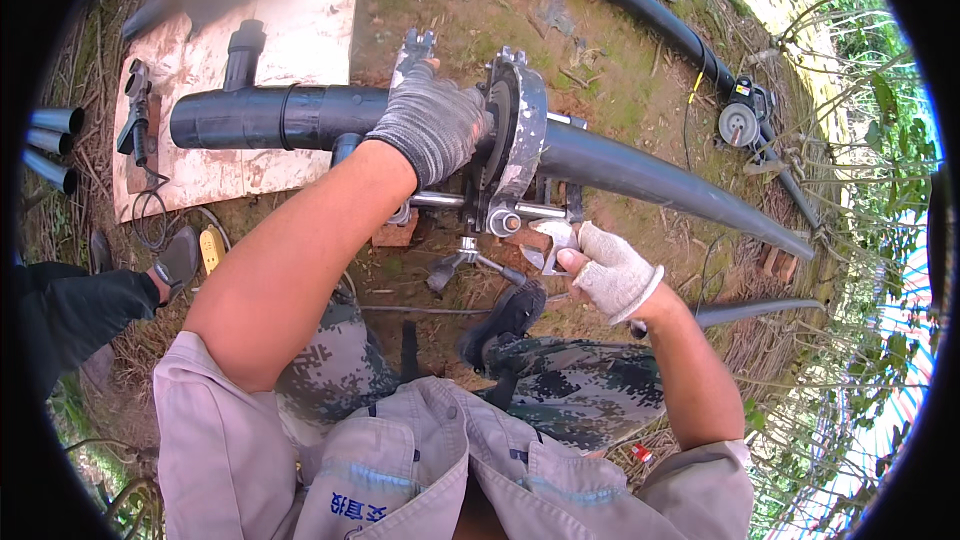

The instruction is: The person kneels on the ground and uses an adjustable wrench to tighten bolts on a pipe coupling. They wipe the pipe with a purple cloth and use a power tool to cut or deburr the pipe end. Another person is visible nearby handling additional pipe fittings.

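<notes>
- The metal pipe clamp (515, 140) serves as the landmark: a worn, silvery ring frame with guide rods below it, standing on bare ground and gripping a thick black plastic pipe (650, 175).
- The left hand (432, 125), in a grey knit glove, lies over the pipe just to the left of the clamp, fingers (470, 120) curled down around the pipe and pressing against the clamp's face — holding the pipe, not the frame.
- The right hand (615, 275), in a pale knit glove, sits just below and to the right of the clamp; its fingers are closed narrowly on a silvery adjustable wrench (555, 240) whose head points at the clamp's lower bolt (503, 222).
- Left of the clamp the pipe runs into a wider black coupler sleeve (300, 115) resting on a plywood board (290, 30); right of the clamp the pipe tapers away across the dirt.
- Judgement on handling: the pipe looks heavy and long, stiff over a short span yet springy along its length, with a smooth, somewhat slippery skin — best held close beside the clamp with a full wrap of the hand, as the glove gives grip.
- The wrench looks solid and light enough for one hand; gripping far down the handle would give more leverage.
- The clamp itself seems rigid and weighty, best moved by its rods.
- Well left of the clamp, another person's dark shoe (178, 258) and a yellow tool (211, 250) lie near the board.
</notes>
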`<state>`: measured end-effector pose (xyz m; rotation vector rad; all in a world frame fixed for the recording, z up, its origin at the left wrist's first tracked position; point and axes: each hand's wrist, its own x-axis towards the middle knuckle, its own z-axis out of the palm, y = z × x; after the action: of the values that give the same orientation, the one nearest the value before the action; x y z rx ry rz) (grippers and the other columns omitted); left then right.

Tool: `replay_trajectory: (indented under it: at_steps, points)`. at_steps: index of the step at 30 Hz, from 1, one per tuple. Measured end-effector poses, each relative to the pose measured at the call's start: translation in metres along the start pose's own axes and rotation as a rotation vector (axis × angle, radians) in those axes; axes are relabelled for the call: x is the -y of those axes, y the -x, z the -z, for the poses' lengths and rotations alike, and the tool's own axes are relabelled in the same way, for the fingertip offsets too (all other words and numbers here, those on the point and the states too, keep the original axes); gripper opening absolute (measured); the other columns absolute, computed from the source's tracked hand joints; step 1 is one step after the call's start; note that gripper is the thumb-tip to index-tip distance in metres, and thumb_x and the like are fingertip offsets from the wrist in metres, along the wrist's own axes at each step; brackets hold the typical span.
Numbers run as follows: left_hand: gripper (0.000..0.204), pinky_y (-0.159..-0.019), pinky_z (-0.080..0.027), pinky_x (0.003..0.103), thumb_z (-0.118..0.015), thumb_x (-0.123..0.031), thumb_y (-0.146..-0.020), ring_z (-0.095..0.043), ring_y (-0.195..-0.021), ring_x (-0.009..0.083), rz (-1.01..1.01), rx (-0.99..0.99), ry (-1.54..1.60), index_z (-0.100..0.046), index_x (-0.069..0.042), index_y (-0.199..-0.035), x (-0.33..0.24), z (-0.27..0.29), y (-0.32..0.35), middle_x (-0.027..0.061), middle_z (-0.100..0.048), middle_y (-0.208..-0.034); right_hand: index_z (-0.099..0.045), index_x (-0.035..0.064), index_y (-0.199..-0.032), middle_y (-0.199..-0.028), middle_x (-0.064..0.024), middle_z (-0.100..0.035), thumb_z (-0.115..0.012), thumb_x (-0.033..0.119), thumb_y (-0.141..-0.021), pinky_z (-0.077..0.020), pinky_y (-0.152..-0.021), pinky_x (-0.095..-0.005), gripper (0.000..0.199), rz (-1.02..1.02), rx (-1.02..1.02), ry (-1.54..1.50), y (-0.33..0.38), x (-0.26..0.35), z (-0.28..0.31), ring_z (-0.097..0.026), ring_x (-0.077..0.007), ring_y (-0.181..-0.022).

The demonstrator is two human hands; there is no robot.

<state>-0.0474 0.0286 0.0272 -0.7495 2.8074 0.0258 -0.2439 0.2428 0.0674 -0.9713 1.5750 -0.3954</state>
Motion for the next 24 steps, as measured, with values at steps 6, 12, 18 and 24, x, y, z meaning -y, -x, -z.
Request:
replay_trajectory:
  at_steps: [6,12,18,24]
  points:
    - [0.03,-0.109,-0.031,0.049,-0.054,-0.033,-0.093,-0.064,-0.112,0.0213,0.028,-0.048,-0.006,-0.069,-0.022,-0.117,-0.005,0.001,-0.001,0.0005,-0.068,-0.123,-0.058,0.0022,-0.101,-0.092,-0.0211,-0.067,-0.056,0.038,-0.099,-0.0471,-0.08,-0.0452,0.036,0.097,0.226,0.788,-0.041,0.052,0.039,-0.064,-0.0384,-0.09]
    - [0.025,-0.11,-0.03,0.049,-0.053,-0.027,-0.092,-0.064,-0.109,0.0209,0.051,-0.184,0.013,-0.07,-0.023,-0.111,-0.006,-0.012,0.0,-0.0006,-0.069,-0.114,-0.062,0.0012,-0.102,-0.087,-0.0111,-0.066,-0.062,0.034,-0.097,-0.0483,-0.069,-0.0378,0.033,-0.09,0.356,0.706,-0.07,0.075,0.044,-0.063,-0.0214,-0.074]
    - [0.022,-0.108,-0.032,0.049,-0.056,-0.026,-0.09,-0.065,-0.105,0.0198,0.049,-0.296,0.008,-0.072,-0.023,-0.104,-0.006,-0.021,0.0,0.0,-0.07,-0.107,-0.06,0.0064,-0.099,-0.073,-0.0012,-0.057,-0.059,0.031,-0.101,-0.0405,-0.052,-0.0268,0.025,-0.127,0.1,0.059,-0.053,-0.012,0.009,-0.05,-0.0114,-0.058]
    - [0.021,-0.102,-0.037,0.043,-0.057,-0.034,-0.089,-0.066,-0.098,0.0231,0.033,-0.243,0.023,-0.07,-0.019,-0.095,-0.005,-0.014,-0.004,0.0039,-0.071,-0.099,-0.044,0.016,-0.105,-0.065,-0.0037,-0.05,-0.05,0.042,-0.104,-0.0402,-0.049,-0.0328,0.027,-0.059,-0.385,-1.065,-0.031,-0.019,-0.143,-0.045,-0.0168,-0.051]
